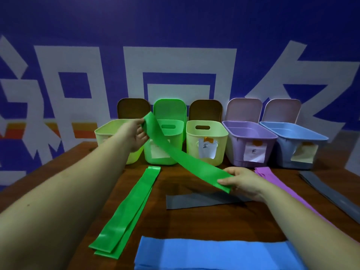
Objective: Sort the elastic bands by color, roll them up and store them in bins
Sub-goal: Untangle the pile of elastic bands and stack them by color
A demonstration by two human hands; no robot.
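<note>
A green elastic band (181, 154) is stretched slantwise in the air above the counter (194, 221), held at both ends: the left hand (136, 135) pinches its far upper end in front of the bins, fingers curled around the edge, while the right hand (241, 182) grips its near lower end with the thumb on top. Below it, more green bands (126, 213) lie flat in a stack on the counter, running toward the near edge. A grey band (196, 200) lies flat just under the right hand, purple bands (276, 184) lie beside that hand's wrist, more grey bands (331, 193) lie farther right, and blue bands (214, 254) lie at the near edge. Five open bins stand in a row at the back, lids raised: a pale yellow bin (109, 133), a green bin (165, 152), another pale yellow bin (206, 137), a purple bin (251, 137) and a blue bin (296, 139). The purple and blue bins show bare insides; the others' contents cannot be seen.
</note>
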